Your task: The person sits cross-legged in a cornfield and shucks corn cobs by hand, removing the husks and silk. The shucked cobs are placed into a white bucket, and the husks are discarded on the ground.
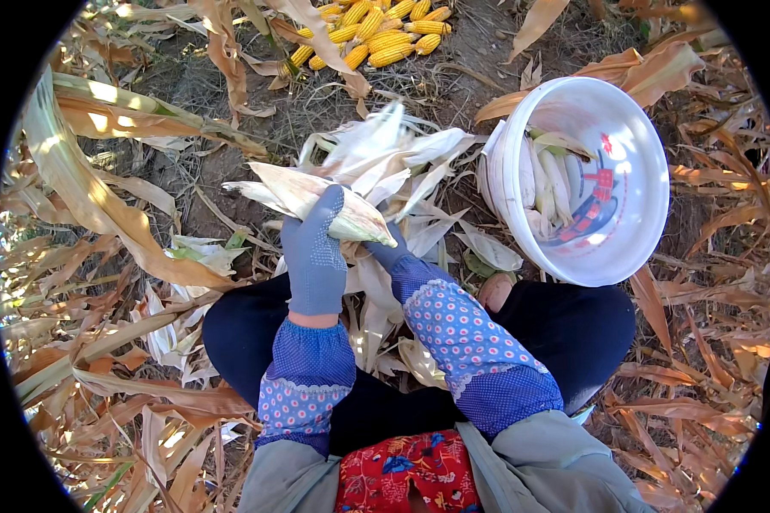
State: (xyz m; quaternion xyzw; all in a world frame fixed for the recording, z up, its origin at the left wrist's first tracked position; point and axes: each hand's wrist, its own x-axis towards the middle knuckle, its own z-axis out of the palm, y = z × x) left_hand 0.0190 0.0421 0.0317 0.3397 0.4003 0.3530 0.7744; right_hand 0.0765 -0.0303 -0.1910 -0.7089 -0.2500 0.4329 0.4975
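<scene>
My left hand (316, 240), in a grey dotted glove, holds an ear of corn in its pale husk (333, 205), thumb laid over it. The ear lies slantwise, its stem end pointing down and to the right. My right hand (388, 247), gloved too, is just below and behind that stem end; its fingers are largely hidden by the ear and husks, so I cannot tell whether it grips anything. Beyond both hands lies a heap of loose pale husks (385, 151) on the soil, part of it blurred.
A white plastic bucket (648, 186), tipped towards me, holds several husked-over ears (552, 183) at the right. Bare yellow corn cobs (391, 42) are piled on the ground at the top. Dry corn stalks (160, 112) and leaves reach in from the left; more leaves surround my folded legs.
</scene>
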